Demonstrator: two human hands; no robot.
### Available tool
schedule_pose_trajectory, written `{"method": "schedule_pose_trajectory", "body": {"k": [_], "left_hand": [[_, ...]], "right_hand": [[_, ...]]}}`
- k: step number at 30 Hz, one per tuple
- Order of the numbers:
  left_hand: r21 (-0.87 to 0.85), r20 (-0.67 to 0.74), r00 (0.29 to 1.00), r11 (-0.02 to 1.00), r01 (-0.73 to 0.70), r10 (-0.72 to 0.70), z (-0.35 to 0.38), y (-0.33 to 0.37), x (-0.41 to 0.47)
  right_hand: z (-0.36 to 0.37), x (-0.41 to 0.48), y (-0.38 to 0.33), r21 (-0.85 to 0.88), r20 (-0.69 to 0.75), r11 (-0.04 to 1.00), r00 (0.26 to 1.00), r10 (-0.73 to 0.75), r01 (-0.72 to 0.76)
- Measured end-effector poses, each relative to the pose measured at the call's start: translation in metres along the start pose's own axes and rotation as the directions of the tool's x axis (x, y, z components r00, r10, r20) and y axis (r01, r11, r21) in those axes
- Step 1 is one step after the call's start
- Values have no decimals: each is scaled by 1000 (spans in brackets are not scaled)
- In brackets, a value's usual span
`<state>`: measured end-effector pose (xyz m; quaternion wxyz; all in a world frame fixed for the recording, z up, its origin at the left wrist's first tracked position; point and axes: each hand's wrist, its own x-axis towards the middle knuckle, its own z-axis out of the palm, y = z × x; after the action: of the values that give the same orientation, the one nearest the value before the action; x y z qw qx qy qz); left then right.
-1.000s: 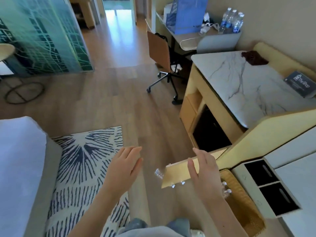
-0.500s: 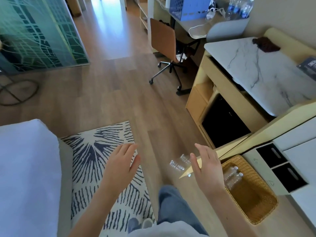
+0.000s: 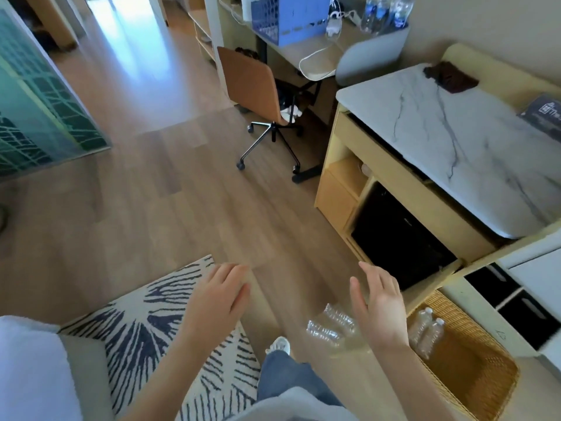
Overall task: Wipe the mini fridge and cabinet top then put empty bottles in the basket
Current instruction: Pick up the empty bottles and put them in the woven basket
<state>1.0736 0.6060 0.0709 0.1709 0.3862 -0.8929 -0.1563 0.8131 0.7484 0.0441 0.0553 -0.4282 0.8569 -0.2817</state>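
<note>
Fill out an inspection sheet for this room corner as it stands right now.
Surface: marble cabinet top, carrying a dark cloth and a printed card at its far side.
Job's things: black mini fridge under the top; wicker basket on the floor holds two bottles; two loose bottles lie outside it, beside the right hand.
Clutter: water bottles and a blue file holder on the desk.
Grippers: left hand and right hand open, holding nothing.
Cables: white cable looped on the desk.
Surroundings: office chair, patterned rug, wood floor.
</note>
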Motion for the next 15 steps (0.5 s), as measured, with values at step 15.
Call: {"method": "schedule_pose_trajectory", "body": {"k": [15], "left_hand": [[-78, 160, 905, 919, -386, 394, 13, -37, 249]], "right_hand": [[17, 139, -39, -26, -242, 952, 926, 290, -305]]}}
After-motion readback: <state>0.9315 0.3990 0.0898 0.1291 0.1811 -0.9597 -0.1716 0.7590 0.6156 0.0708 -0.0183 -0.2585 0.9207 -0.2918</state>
